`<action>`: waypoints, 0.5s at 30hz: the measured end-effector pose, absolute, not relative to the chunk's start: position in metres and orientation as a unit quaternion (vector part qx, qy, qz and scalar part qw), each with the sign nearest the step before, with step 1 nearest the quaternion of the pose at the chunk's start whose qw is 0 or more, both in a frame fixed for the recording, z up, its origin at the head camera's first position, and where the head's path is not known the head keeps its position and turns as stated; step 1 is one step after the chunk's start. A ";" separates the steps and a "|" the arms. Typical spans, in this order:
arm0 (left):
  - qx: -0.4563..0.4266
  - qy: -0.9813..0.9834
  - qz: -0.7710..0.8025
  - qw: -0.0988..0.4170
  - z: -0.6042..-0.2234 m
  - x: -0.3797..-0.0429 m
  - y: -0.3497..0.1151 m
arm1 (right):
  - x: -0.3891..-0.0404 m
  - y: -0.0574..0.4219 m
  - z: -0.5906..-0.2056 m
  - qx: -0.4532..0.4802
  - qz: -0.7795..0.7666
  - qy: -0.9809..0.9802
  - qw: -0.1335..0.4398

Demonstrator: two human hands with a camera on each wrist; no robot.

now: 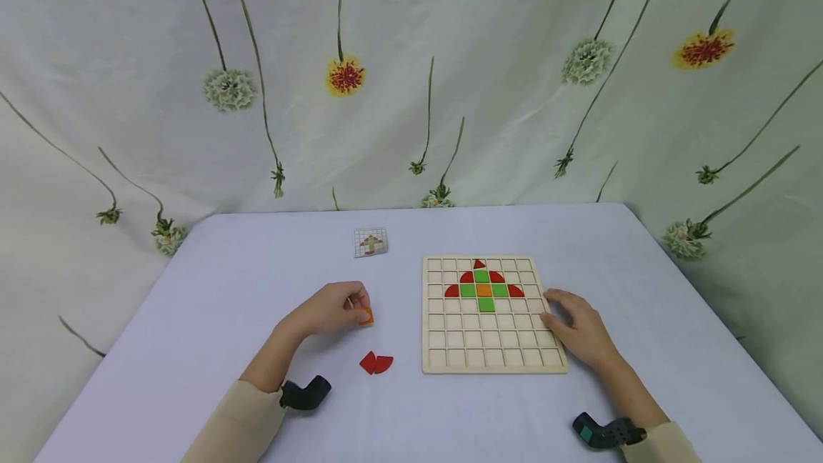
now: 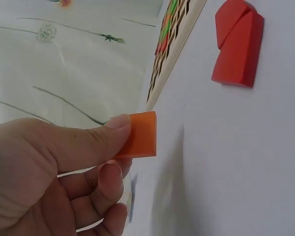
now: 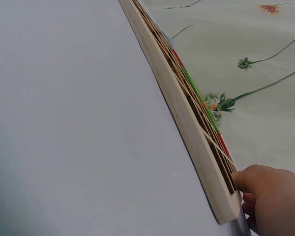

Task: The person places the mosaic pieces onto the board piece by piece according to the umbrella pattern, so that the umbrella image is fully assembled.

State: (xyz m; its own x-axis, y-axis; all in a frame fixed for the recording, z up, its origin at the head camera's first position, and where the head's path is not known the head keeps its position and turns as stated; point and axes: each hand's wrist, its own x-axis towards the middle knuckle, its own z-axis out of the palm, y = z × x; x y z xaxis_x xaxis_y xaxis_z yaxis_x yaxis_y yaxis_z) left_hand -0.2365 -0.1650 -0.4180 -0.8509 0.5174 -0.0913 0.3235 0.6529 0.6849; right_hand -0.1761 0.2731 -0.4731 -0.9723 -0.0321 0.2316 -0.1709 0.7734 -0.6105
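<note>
My left hand [image 1: 334, 309] pinches an orange square tile [image 2: 143, 135] between thumb and fingers, above the tabletop. Two red pieces, one a quarter circle [image 1: 383, 364] and one more angular piece [image 1: 368, 362], lie touching each other below that hand. To the right is a wooden grid board [image 1: 453, 340], where red, green and orange pieces form a pattern near the top. My right hand [image 1: 579, 327] rests at the board's right edge, its thumb [image 3: 246, 181] touching the rim and its fingers loosely bent. Part of those fingers is hidden in the right wrist view.
A small card [image 1: 370, 242] printed with a grid pattern lies on the white-covered table [image 1: 289, 249], beyond my left hand. Behind the table hangs a flowered cloth [image 1: 386, 20]. A black wrist device [image 1: 305, 393] sits on my left forearm.
</note>
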 end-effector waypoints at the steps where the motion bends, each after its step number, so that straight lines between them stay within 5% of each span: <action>1: 0.237 0.898 0.342 0.141 -0.417 -0.238 -0.162 | -0.176 0.273 -0.474 0.055 0.333 -0.936 0.104; 15: 0.256 0.900 0.321 0.146 -0.406 -0.252 -0.106 | -0.177 0.273 -0.475 0.056 0.331 -0.936 0.107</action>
State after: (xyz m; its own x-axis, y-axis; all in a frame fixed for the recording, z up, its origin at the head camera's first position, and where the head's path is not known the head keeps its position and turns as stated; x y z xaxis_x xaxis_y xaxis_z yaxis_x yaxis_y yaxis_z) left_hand -0.2521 -0.1062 -0.4059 -0.8259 0.5551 -0.0989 0.3675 0.6630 0.6522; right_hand -0.1766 0.2734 -0.4752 -0.9707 -0.0332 0.2381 -0.1755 0.7747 -0.6075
